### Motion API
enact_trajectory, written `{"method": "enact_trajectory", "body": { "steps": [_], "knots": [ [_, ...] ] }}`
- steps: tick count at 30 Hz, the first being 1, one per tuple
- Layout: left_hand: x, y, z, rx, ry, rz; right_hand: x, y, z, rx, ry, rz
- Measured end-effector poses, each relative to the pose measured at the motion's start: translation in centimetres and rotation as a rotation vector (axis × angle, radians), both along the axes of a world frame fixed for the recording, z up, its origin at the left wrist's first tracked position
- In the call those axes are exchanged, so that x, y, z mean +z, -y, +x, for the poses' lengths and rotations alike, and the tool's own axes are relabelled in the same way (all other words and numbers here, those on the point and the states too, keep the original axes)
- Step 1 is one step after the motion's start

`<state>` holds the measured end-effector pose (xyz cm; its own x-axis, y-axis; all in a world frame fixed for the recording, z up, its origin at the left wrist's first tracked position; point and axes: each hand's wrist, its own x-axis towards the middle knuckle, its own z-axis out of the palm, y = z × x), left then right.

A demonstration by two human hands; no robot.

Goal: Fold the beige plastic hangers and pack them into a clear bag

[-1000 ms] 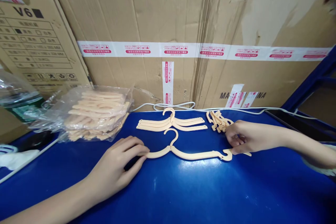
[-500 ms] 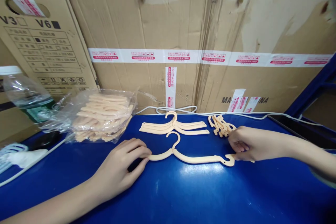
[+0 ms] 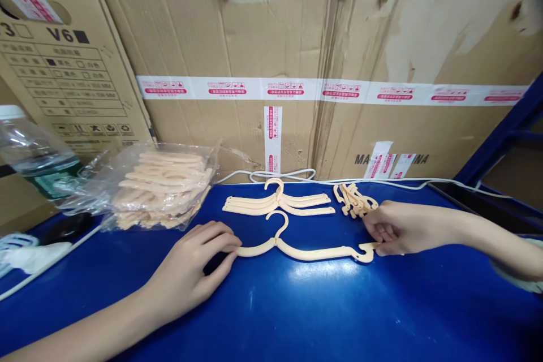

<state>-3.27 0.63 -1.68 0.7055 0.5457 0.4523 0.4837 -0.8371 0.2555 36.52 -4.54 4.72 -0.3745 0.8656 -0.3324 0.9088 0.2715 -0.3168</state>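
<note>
A cream plastic hanger (image 3: 314, 253) lies spread out on the blue table, its curved hook pointing up. My left hand (image 3: 207, 260) is closed on the tip of its left arm. At the right arm's end sits a small cream hook piece (image 3: 365, 251), pinched between the thumb and fingers of my right hand (image 3: 392, 229); the piece touches the arm's tip, and part of it is hidden by the fingers. Just behind lie several stacked hangers (image 3: 254, 203). A pile of small hook pieces (image 3: 353, 199) is right behind my right hand.
A clear plastic bag (image 3: 163, 181) of cream hanger parts lies at the left, beside a water bottle (image 3: 38, 153) and a black object (image 3: 70, 227). Large cardboard boxes (image 3: 237, 130) stand behind, with a white cable (image 3: 292, 174) along their base. A dark flat object (image 3: 462, 203) is at the right.
The whole view has shifted slightly. Both hands keep their grips, and the hook piece stays at the right arm's tip with little visible movement.
</note>
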Motion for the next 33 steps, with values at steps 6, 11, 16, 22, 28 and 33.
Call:
{"method": "enact_trajectory", "body": {
  "steps": [6,11,16,22,28,33],
  "knots": [
    [0.2,-0.1,0.1,-0.013,0.018,0.016,-0.1,-0.2,0.2,-0.002,-0.018,-0.020],
    [0.2,0.0,0.1,-0.006,0.014,0.020,-0.2,-0.2,0.1,-0.011,-0.016,-0.036],
    [0.2,-0.1,0.1,-0.006,0.016,0.022,-0.1,-0.1,-0.1,-0.032,-0.004,-0.043],
    [0.1,0.1,0.2,0.006,0.041,0.008,-0.3,-0.1,0.1,-0.019,0.009,-0.024],
    [0.8,-1.3,0.0,0.077,0.162,-0.169,-0.1,0.3,-0.1,-0.011,0.065,0.040],
    [0.7,-4.4,-0.8,0.090,0.159,-0.125,0.7,-0.3,1.3,-0.014,0.019,0.106]
  ]
}}
